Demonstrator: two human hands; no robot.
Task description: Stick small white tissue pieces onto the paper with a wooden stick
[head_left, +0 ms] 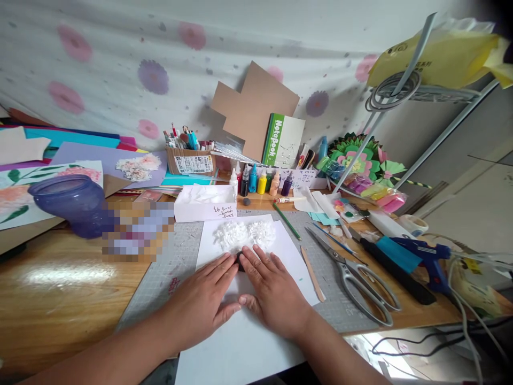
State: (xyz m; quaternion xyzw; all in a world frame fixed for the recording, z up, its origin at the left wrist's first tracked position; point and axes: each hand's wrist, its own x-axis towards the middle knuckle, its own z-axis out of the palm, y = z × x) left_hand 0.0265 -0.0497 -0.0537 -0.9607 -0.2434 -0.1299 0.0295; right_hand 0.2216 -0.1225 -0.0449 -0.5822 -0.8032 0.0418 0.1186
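Note:
My left hand lies with its fingers stretched out over white paper. My right hand rests opposite, fingers spread, and the two thumbs nearly meet. Between the fingertips of both hands is a small dark, roundish lump, partly covered by them; its material I cannot make out. Just beyond the fingers sit two fluffy white clumps of shredded-looking material, a left clump and a right clump, side by side on the paper.
A grey cutting mat lies beneath the paper. To the right are a green pencil, a wooden stick, large scissors and a blue glue gun. Behind stand a white box and several paint bottles; a purple vase is left.

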